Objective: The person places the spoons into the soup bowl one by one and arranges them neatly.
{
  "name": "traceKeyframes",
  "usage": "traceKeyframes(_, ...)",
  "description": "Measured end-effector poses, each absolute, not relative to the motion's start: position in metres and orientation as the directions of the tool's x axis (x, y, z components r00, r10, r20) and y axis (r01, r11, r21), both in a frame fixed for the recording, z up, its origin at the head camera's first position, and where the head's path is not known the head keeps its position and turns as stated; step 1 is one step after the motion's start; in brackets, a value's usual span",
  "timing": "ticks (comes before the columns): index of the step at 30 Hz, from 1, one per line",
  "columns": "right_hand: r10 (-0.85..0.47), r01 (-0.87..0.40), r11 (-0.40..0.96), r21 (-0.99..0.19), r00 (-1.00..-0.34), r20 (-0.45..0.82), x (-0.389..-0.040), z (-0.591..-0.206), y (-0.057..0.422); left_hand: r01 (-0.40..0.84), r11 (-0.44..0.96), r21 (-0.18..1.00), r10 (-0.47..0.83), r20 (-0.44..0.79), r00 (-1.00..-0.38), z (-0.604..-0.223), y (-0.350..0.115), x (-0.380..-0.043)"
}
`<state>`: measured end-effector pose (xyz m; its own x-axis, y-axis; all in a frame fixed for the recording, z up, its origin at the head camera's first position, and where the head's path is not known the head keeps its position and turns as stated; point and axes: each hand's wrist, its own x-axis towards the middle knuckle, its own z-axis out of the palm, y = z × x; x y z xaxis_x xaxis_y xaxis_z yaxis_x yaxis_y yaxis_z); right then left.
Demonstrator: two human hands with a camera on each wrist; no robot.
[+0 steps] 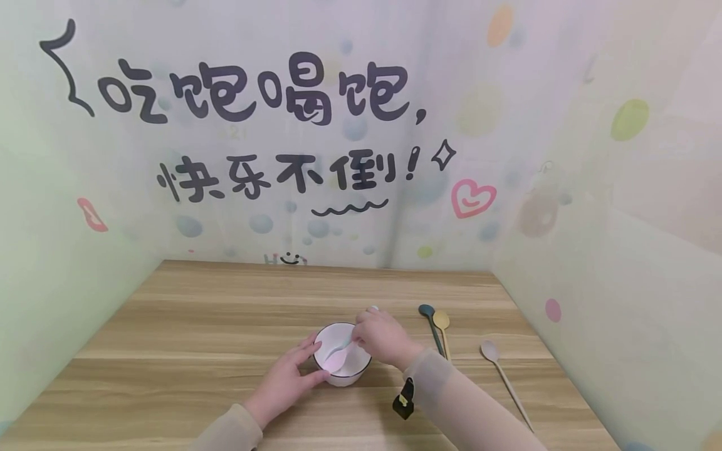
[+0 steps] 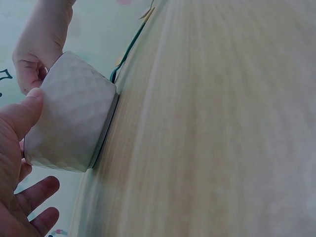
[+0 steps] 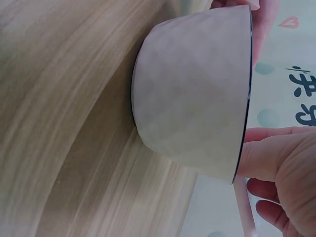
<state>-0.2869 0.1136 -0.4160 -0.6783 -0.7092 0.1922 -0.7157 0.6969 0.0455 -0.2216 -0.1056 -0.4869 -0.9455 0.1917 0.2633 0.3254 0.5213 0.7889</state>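
A white bowl with a dark rim and a faceted outer side stands upright on the wooden table. My left hand holds it from the left, thumb at the near rim and fingers at the far side; two fingers spread off it in the left wrist view. Pinched in my right hand, above the bowl's right rim, is a spoon with a pale pink head and a greenish handle. The spoon's head lies inside the bowl. In the right wrist view, the bowl's wall hides its inside.
Right of the bowl lie a dark teal spoon and a yellow spoon, side by side, partly behind my right forearm. Farther right is a beige spoon. Walls with printed lettering and coloured dots enclose the table's back and sides.
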Motion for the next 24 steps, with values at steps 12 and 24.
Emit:
traceKeyframes(12,-0.715,-0.721,0.691,0.061,-0.668,0.206,-0.288,-0.418,0.116,0.327,0.543,0.773,0.185,0.270,-0.945,-0.485,-0.105,-0.221)
traceKeyframes(24,-0.702,-0.716,0.697,0.042,-0.670,0.241,-0.287,-0.417,0.129,0.330,0.550,0.767,0.184,0.274,-0.944,-0.485,-0.104,-0.220)
